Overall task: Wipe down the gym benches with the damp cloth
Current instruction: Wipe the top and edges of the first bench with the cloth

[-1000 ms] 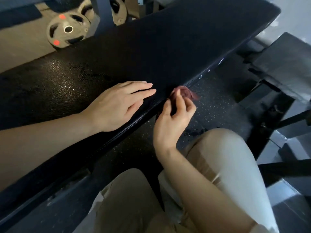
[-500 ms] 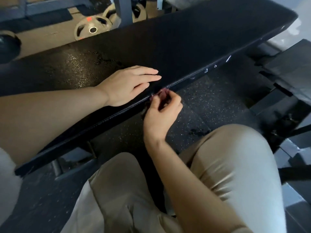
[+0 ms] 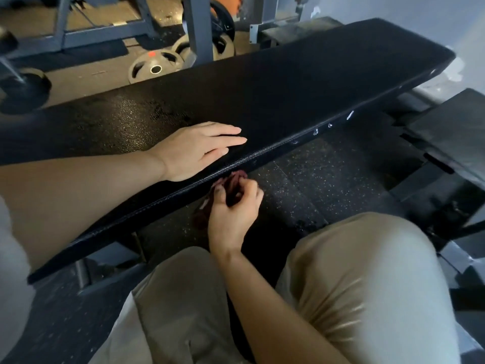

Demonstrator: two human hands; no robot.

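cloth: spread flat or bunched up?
Bunched. The dark red cloth is wadded in the right hand's curled fingers against the bench's near side edge, not laid flat.

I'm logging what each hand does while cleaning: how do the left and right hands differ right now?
The left hand lies flat, fingers straight, on top of the bench pad; the right hand is below the pad's near side edge, fingers curled. The left hand holds nothing; the right hand grips the dark red cloth, pressing it against that edge. Both are bare and close together.
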